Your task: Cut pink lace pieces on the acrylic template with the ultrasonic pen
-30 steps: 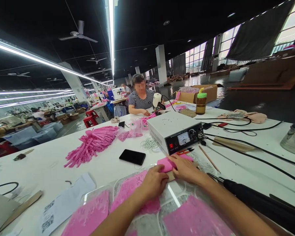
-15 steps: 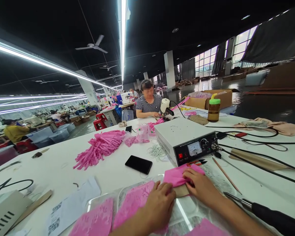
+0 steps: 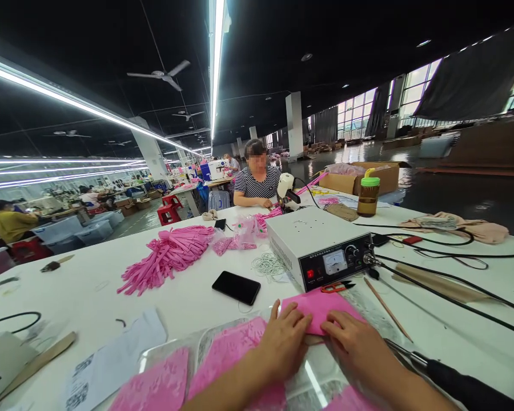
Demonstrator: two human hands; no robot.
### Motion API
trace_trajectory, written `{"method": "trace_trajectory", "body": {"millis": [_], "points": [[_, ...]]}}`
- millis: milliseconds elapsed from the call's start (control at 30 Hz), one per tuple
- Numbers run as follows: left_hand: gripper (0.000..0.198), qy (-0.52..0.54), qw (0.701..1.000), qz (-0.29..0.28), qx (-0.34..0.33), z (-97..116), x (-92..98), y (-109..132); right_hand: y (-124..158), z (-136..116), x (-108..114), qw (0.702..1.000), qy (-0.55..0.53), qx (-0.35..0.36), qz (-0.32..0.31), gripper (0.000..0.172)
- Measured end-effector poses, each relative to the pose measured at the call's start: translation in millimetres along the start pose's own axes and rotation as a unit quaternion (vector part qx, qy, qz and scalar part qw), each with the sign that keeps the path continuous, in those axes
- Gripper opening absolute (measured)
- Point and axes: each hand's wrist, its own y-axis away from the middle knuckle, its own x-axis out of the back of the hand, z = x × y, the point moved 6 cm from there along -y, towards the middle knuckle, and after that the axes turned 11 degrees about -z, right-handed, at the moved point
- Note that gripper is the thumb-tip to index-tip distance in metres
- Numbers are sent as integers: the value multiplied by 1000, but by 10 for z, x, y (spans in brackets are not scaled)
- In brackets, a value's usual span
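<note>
A folded pink fabric piece (image 3: 317, 305) lies on the white table (image 3: 85, 285) right in front of me. My left hand (image 3: 285, 341) presses on its near left edge with fingers spread. My right hand (image 3: 360, 349) rests flat on its near right edge. Under both hands lies a clear plastic sheet (image 3: 312, 379) over pink lace pieces (image 3: 229, 351). A white control box (image 3: 319, 244) with a dial stands just beyond the fabric, and red-handled snips (image 3: 336, 286) lie against its front.
A black phone (image 3: 236, 287) lies left of the fabric. A pile of pink strips (image 3: 167, 257) sits further left. A black-handled tool (image 3: 462, 383) and cables lie at right, with a thin stick (image 3: 385, 308). A seated person (image 3: 257, 181) works across the table beside a jar (image 3: 368, 196).
The pink fabric, held bunched between my hands before, now lies flatter on the table. Both hands have slid toward its near edge, fingers spread on it.
</note>
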Motion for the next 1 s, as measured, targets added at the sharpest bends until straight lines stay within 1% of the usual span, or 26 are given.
{"method": "trace_trajectory", "body": {"millis": [167, 300, 400, 600, 700, 833, 900, 1000], "points": [[34, 12, 1000, -1, 11, 16, 53, 58, 113, 0, 109, 1000, -27, 4, -7, 26], [25, 46, 998, -3, 34, -25, 116, 121, 85, -12, 166, 998, -69, -5, -15, 29], [20, 76, 995, -3, 59, -91, 143, 103, 24, -19, 159, 995, -95, -19, -27, 28], [11, 115, 989, -17, 96, -217, 124, 8, -56, 10, 110, 992, -111, -44, -44, 17], [20, 133, 984, -26, 113, -267, 104, -27, -81, 41, 76, 992, -104, -46, -50, 14], [26, 159, 978, -25, 133, -329, 114, -73, -108, 47, 56, 996, -71, -40, -39, 16], [28, 171, 975, -15, 143, -359, 126, -89, -116, 5, 61, 998, -48, -21, -25, 16], [29, 192, 969, 5, 153, -397, 135, -106, -122, -93, 50, 1000, -14, 22, -11, 9]]}}
